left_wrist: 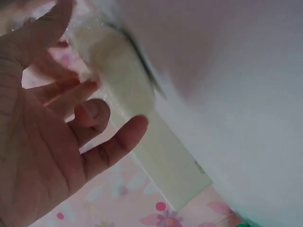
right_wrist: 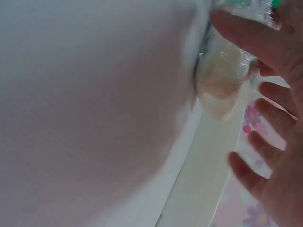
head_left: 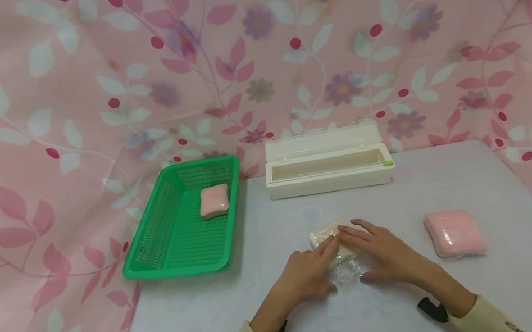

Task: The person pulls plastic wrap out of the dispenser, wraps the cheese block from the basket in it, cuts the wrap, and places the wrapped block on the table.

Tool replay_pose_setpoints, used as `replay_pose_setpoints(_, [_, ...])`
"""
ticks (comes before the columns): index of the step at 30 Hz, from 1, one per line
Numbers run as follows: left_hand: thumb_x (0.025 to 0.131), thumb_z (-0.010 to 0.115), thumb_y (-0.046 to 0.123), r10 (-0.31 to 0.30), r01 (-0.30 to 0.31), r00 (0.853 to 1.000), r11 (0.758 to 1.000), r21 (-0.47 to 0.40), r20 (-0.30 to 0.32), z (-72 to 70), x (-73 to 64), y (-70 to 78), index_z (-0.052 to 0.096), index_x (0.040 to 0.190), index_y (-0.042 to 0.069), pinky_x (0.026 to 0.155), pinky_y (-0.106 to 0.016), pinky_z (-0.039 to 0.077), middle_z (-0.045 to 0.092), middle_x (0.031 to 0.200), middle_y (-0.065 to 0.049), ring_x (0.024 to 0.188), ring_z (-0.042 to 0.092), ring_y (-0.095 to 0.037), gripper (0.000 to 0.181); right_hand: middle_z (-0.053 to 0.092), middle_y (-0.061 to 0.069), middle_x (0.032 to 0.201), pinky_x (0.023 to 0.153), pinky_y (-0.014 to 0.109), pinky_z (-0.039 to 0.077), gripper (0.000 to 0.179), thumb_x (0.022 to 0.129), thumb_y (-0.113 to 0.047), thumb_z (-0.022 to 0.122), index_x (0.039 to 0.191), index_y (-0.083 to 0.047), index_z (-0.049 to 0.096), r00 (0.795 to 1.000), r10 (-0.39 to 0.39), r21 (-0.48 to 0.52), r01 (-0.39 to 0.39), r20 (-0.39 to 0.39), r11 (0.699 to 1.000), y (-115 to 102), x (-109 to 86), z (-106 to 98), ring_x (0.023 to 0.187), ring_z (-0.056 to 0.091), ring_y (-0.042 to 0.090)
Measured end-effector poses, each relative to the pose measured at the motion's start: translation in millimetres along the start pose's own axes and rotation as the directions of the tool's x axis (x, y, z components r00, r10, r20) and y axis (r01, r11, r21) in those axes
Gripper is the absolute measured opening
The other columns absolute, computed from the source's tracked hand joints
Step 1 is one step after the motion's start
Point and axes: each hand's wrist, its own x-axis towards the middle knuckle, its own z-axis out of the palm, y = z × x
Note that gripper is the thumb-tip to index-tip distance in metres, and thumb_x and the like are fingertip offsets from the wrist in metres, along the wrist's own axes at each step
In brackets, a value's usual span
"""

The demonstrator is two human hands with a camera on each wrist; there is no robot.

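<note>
On the table in front of me lies a cream-colored, cushion-shaped block (head_left: 324, 234) in clear plastic film. The loose end of the film (head_left: 346, 271) spreads toward me between the two thumbs. My left hand (head_left: 307, 275) reaches over from the left, its index fingertip on the top of the block. From the other side my right hand (head_left: 385, 254) lays its fingertips on the top, with the thumb low beside the loose film. Both wrist views show loosely extended fingers around the wrapped block (left_wrist: 118, 71), (right_wrist: 221, 80).
A green basket (head_left: 227, 251) at the left holds a pink wrapped block (head_left: 214, 200). Behind the hands stands a long white box (head_left: 332, 183) with its lid raised. Another pink wrapped block (head_left: 455, 233) lies at the right. A floral curtain (head_left: 253, 77) hangs behind the table.
</note>
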Motion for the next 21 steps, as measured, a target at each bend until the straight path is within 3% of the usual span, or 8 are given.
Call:
replay_pose_setpoints(3, [0.073,0.07,0.072,-0.031,0.032,0.999,0.998,0.054,-0.016,4.0,0.1,7.5,0.04,0.145,0.017,0.061,-0.032,0.048,0.044,0.151,0.001,0.082,0.069,-0.018,0.096,0.04,0.005,0.154,0.095,0.058,0.039,0.104,0.058,-0.043,0.092,0.147,-0.013,0.046,0.999,-0.018,-0.046,0.016,-0.045,0.999,-1,2.5,4,0.139,0.033,0.035])
replay_pose_setpoints(6, [0.073,0.064,0.075,-0.051,0.059,0.996,0.993,0.106,-0.072,10.1,1.1,12.5,0.047,0.139,0.019,0.059,-0.032,0.047,0.047,0.148,0.001,0.08,0.069,-0.018,0.088,0.047,0.005,0.148,0.095,0.057,0.039,0.098,0.061,-0.051,0.089,0.143,-0.012,0.052,0.997,-0.031,-0.059,0.027,-0.071,0.998,-1,2.5,9,0.136,0.036,0.034])
replay_pose_setpoints(10, [0.082,0.067,0.063,-0.048,0.08,0.977,0.986,0.148,-0.207,17.5,1.1,14.5,0.058,0.117,0.02,0.052,-0.028,0.041,0.059,0.125,0.006,0.067,0.064,-0.014,0.057,0.056,0.004,0.14,0.091,0.055,0.041,0.083,0.069,-0.055,0.084,0.136,-0.012,0.059,0.994,-0.03,-0.055,0.025,-0.104,0.998,-2,-0.2,14,0.13,0.043,0.033])
replay_pose_setpoints(12, [0.086,0.069,0.054,-0.037,0.082,0.959,0.985,0.151,-0.283,17.6,0.4,13.6,0.062,0.105,0.02,0.048,-0.026,0.037,0.06,0.11,0.008,0.062,0.06,-0.013,0.04,0.057,0.003,0.138,0.09,0.054,0.042,0.08,0.07,-0.055,0.083,0.135,-0.014,0.06,0.993,-0.019,-0.051,0.013,-0.114,0.999,-5,-1.0,14,0.129,0.044,0.032])
replay_pose_setpoints(15, [0.086,0.074,0.043,-0.019,0.063,0.928,0.992,0.108,-0.371,15.2,-0.6,11.4,0.066,0.09,0.021,0.046,-0.025,0.038,0.065,0.102,0.009,0.06,0.062,-0.012,0.024,0.059,0.005,0.135,0.089,0.053,0.042,0.077,0.07,-0.057,0.082,0.132,-0.016,0.062,0.993,-0.012,-0.067,0.003,-0.12,0.998,-8,-1.5,15,0.127,0.046,0.032])
replay_pose_setpoints(18, [0.086,0.076,0.036,-0.006,0.029,0.908,0.998,0.048,-0.419,15.0,-0.9,8.9,0.069,0.083,0.021,0.046,-0.023,0.041,0.07,0.103,0.007,0.06,0.064,-0.01,0.017,0.063,0.006,0.128,0.086,0.052,0.044,0.065,0.073,-0.053,0.081,0.125,-0.017,0.065,0.99,-0.025,-0.12,0.008,-0.14,0.993,-13,-0.6,16,0.122,0.05,0.032])
replay_pose_setpoints(21, [0.089,0.074,0.031,-0.008,0.007,0.906,1.0,-0.004,-0.423,16.3,0.2,6.9,0.068,0.083,0.021,0.045,-0.019,0.038,0.07,0.099,0.009,0.056,0.059,-0.005,0.014,0.067,0.005,0.119,0.081,0.05,0.047,0.042,0.081,-0.04,0.078,0.115,-0.018,0.067,0.985,-0.056,-0.184,0.025,-0.163,0.983,-16,2.5,18,0.114,0.054,0.03])
